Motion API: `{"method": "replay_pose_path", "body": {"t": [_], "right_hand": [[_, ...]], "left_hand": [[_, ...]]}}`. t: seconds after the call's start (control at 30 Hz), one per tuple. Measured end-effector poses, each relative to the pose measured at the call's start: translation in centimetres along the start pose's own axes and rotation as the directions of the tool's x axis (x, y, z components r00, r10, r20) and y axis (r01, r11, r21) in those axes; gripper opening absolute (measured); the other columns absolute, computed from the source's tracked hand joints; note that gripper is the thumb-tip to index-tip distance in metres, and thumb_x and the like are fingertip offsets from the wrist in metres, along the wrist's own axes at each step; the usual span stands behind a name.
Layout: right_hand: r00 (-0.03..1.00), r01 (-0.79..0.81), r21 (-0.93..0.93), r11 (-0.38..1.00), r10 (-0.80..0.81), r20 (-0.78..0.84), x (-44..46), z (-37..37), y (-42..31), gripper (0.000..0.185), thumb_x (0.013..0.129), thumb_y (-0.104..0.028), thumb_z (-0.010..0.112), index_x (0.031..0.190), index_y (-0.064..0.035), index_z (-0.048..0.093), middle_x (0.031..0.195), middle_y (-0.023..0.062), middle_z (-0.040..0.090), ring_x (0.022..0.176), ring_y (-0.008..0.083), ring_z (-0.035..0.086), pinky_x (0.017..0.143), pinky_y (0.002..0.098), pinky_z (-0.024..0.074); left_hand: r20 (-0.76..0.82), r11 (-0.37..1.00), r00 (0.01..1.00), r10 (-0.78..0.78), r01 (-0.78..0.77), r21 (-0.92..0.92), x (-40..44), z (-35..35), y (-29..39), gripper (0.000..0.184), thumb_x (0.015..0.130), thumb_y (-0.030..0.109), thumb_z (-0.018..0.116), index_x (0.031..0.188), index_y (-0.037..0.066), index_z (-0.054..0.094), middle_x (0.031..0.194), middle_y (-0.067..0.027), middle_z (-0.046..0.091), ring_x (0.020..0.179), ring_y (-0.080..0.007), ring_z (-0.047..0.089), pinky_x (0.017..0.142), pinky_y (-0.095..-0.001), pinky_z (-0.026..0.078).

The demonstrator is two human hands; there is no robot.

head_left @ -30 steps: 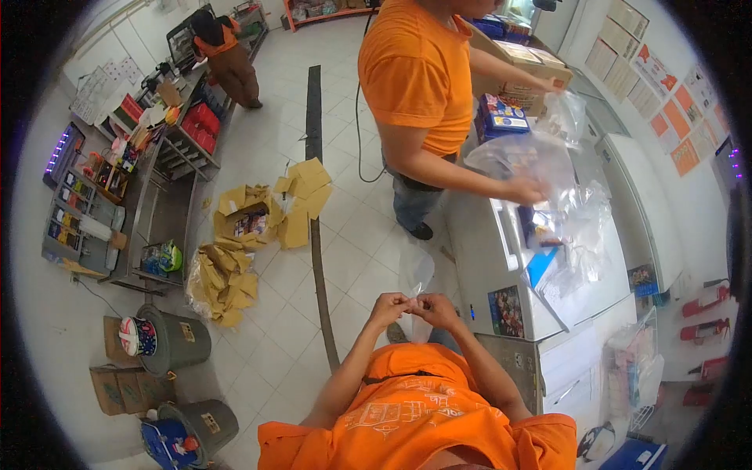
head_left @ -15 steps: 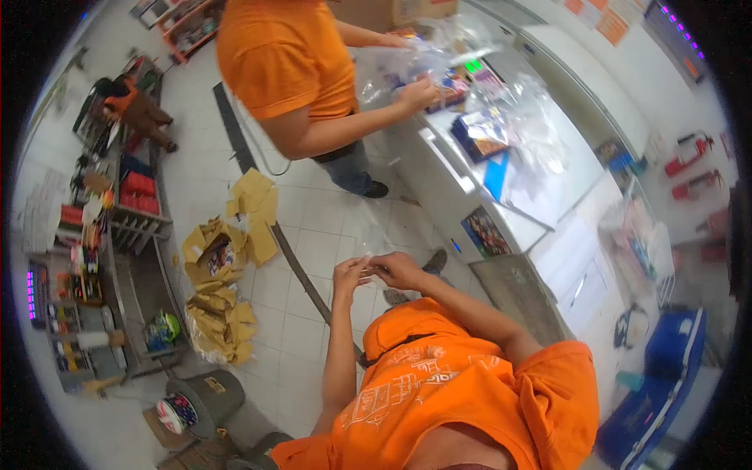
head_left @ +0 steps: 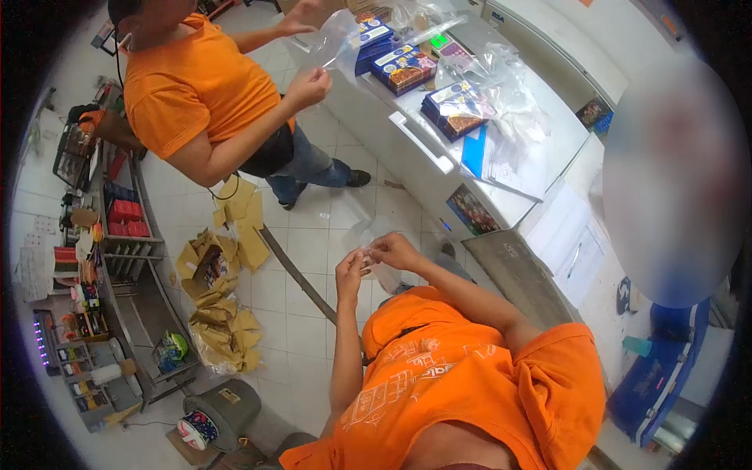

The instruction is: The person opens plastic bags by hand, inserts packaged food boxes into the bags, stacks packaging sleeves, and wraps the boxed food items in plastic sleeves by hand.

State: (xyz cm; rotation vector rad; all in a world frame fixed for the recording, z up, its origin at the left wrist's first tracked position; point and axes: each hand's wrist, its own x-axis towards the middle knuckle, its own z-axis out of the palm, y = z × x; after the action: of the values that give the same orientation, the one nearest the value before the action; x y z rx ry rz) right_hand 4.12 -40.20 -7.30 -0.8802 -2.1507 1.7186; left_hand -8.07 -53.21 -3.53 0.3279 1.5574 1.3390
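One white freezer (head_left: 399,157) stretches along the far right. At its left stands a co-worker (head_left: 192,82) in orange. Several blue boxes (head_left: 454,111) lie in stacks on the freezer's top. Nearer, a clear plastic bag (head_left: 359,234) hangs from the person's left hand (head_left: 352,270) and right hand (head_left: 395,251), which sit close together, each pinching it in a closed grip.

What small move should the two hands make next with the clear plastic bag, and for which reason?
Probably the left hand and right hand should gently rub and part the clear plastic bag: both pinch it close together, and no open mouth shows between them.
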Motion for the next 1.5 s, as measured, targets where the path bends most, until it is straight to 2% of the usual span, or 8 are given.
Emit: {"method": "replay_pose_path", "body": {"t": [0.57, 0.73, 0.87, 1.0, 1.1, 1.27, 1.47, 1.5], "right_hand": [[0.999, 0.031, -0.007, 0.999, -0.031, 0.018, -1.4, -11.3, 0.2, 0.017, 0.082, -0.015, 0.079, 0.075, -0.004, 0.068, 0.066, 0.0043, 0.065, 0.064, 0.0107, 0.059, 0.061, 0.028, 0.0473], [0.949, -0.061, 0.122, 0.991, 0.095, -0.3, -0.5, -17.3, 2.0, 0.022, 0.08, -0.017, 0.079, 0.07, -0.0045, 0.064, 0.066, 0.0059, 0.065, 0.065, 0.0127, 0.062, 0.059, 0.0327, 0.0482], [0.817, -0.128, -0.261, 0.957, -0.047, -0.575, -1.3, -20.9, 2.0, 0.02, 0.08, -0.016, 0.077, 0.076, -0.0039, 0.062, 0.067, 0.0092, 0.063, 0.064, 0.0191, 0.064, 0.059, 0.0348, 0.0485], [0.885, 0.139, -0.095, 0.986, -0.166, -0.434, -0.6, -17.7, 0.9, 0.019, 0.08, -0.015, 0.074, 0.081, -0.0038, 0.059, 0.068, 0.0091, 0.062, 0.063, 0.019, 0.062, 0.061, 0.0332, 0.0479], [0.968, 0.026, -0.073, 0.997, -0.043, -0.246, -0.4, -16.2, -1.9, 0.01, 0.079, -0.01, 0.065, 0.082, -0.0036, 0.058, 0.075, 0.018, 0.064, 0.069, 0.0362, 0.062, 0.065, 0.0406, 0.0474], [0.941, 0.118, 0.065, 0.991, -0.091, -0.326, 1.6, -15.9, 0.0, 0.008, 0.079, -0.008, 0.062, 0.08, -0.0033, 0.055, 0.075, 0.0179, 0.059, 0.067, 0.0313, 0.055, 0.063, 0.0409, 0.0427], [0.957, 0.071, -0.131, 0.989, -0.105, -0.272, 1.0, -21.3, -0.2, 0.01, 0.085, -0.008, 0.06, 0.083, -0.0016, 0.054, 0.068, 0.0184, 0.054, 0.063, 0.0306, 0.055, 0.059, 0.0429, 0.0412], [0.955, 0.012, -0.231, 0.973, -0.08, -0.287, 1.2, -22.6, -0.3, 0.01, 0.086, -0.009, 0.06, 0.084, -0.0012, 0.054, 0.067, 0.019, 0.054, 0.063, 0.0323, 0.056, 0.058, 0.0434, 0.041]], "left_hand": [[0.068, 0.941, 0.987, 0.148, -0.161, 0.296, 2.8, 10.2, 3.3, 0.021, 0.096, 0.019, 0.068, 0.085, 0.001, 0.065, 0.083, -0.0049, 0.068, 0.078, -0.013, 0.064, 0.071, -0.028, 0.049], [-0.14, 0.807, 0.895, 0.423, -0.301, 0.509, 4.3, 10.2, 2.9, 0.022, 0.095, 0.013, 0.069, 0.083, -0.002, 0.06, 0.074, -0.005, 0.064, 0.065, -0.0138, 0.066, 0.057, -0.0265, 0.051], [-0.273, 0.732, 0.805, 0.526, -0.266, 0.627, 4.4, 8.1, 2.0, 0.02, 0.096, 0.012, 0.067, 0.083, 0.0, 0.058, 0.082, -0.0074, 0.065, 0.071, -0.0159, 0.07, 0.051, -0.0252, 0.051], [-0.355, 0.957, 0.933, 0.052, -0.148, -0.249, 4.3, 12.0, 6.0, 0.012, 0.098, 0.012, 0.06, 0.106, 0.004, 0.056, 0.105, -0.0089, 0.064, 0.094, -0.021, 0.067, 0.071, -0.0347, 0.057], [-0.252, 0.877, 0.965, 0.075, -0.184, -0.445, 7.5, 12.9, 4.1, 0.019, 0.097, 0.011, 0.058, 0.115, 0.007, 0.052, 0.104, -0.0074, 0.064, 0.095, -0.0212, 0.065, 0.082, -0.0341, 0.053], [-0.151, 0.774, 0.988, 0.04, -0.127, -0.62, 6.7, 16.5, 4.0, 0.024, 0.094, 0.021, 0.06, 0.116, 0.011, 0.058, 0.107, -0.0061, 0.06, 0.087, -0.0182, 0.058, 0.077, -0.0293, 0.046], [-0.501, 0.935, 0.807, 0.314, -0.171, 0.311, 5.4, 12.4, 4.1, 0.019, 0.077, -0.007, 0.053, 0.089, 0.009, 0.053, 0.084, -0.0013, 0.056, 0.064, -0.0095, 0.049, 0.054, -0.0245, 0.04], [-0.591, 0.971, 0.771, 0.237, -0.205, 0.123, 5.1, 10.4, 5.5, 0.014, 0.08, -0.003, 0.058, 0.082, 0.009, 0.05, 0.078, 0.0005, 0.054, 0.06, -0.0086, 0.045, 0.051, -0.0251, 0.037]]}}
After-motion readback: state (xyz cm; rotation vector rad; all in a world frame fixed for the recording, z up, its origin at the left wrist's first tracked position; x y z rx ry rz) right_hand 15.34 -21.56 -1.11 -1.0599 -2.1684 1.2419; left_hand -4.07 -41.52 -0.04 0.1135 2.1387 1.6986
